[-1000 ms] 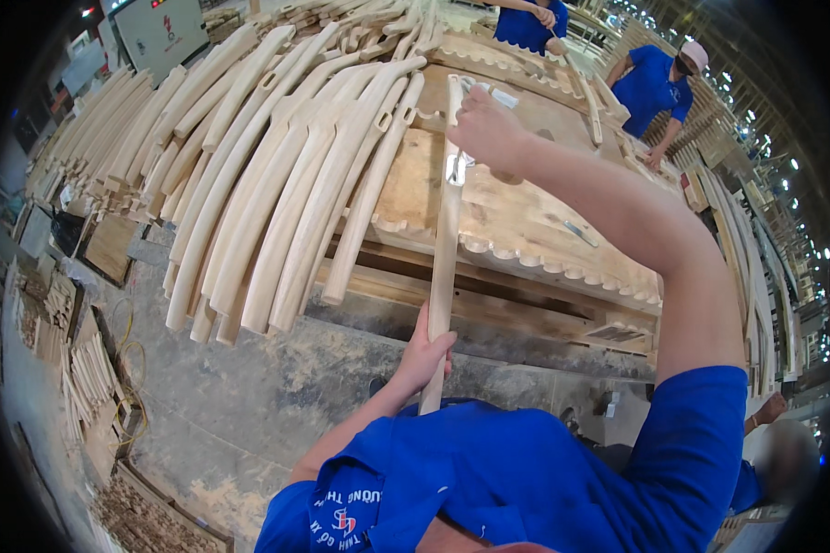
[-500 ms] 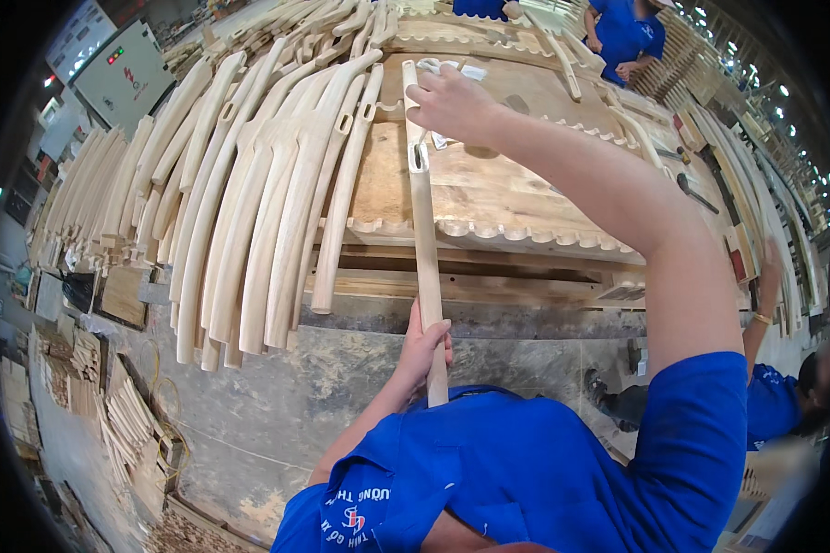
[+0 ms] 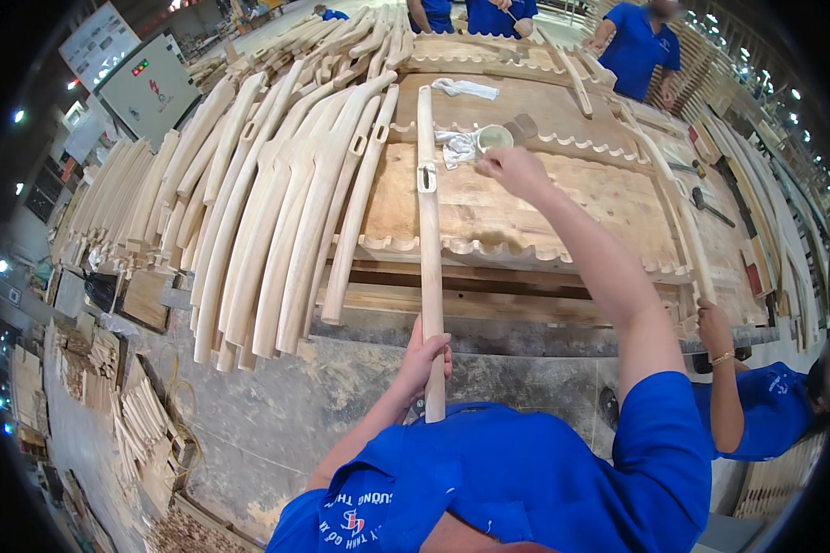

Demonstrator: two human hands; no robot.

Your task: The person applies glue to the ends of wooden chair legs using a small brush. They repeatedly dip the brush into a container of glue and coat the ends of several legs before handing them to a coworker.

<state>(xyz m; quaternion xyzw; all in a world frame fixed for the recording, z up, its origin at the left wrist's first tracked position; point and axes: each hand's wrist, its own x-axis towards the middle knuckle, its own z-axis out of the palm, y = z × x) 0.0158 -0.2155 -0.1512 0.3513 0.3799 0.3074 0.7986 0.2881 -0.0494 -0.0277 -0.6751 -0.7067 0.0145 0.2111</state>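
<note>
A long pale wooden chair leg-like piece point(image 3: 430, 240) with an oval slot runs from near my body out over the bench. My left hand point(image 3: 424, 364) is wrapped round its near end. Beyond the bench's near edge, my right hand point(image 3: 516, 172) is over the boards, right of the piece, fingers drawn together; whatever they hold, if anything, is hidden. A pale round cup point(image 3: 494, 138) stands just past those fingers. Crumpled white cloth point(image 3: 457, 148) lies against the cup's left side, and another white cloth point(image 3: 466, 88) is farther back.
Many similar curved wooden pieces point(image 3: 295, 212) are stacked at the left. Scalloped wooden strips point(image 3: 516, 249) cross the bench. A hammer point(image 3: 710, 207) lies at the right. Co-workers in blue shirts stand at the far side point(image 3: 641, 51) and at the right point(image 3: 756, 405).
My right hand has left the far part of the wooden piece and moved right and nearer, beside the cup. The left hand keeps its hold. The co-worker's hand at right has come lower.
</note>
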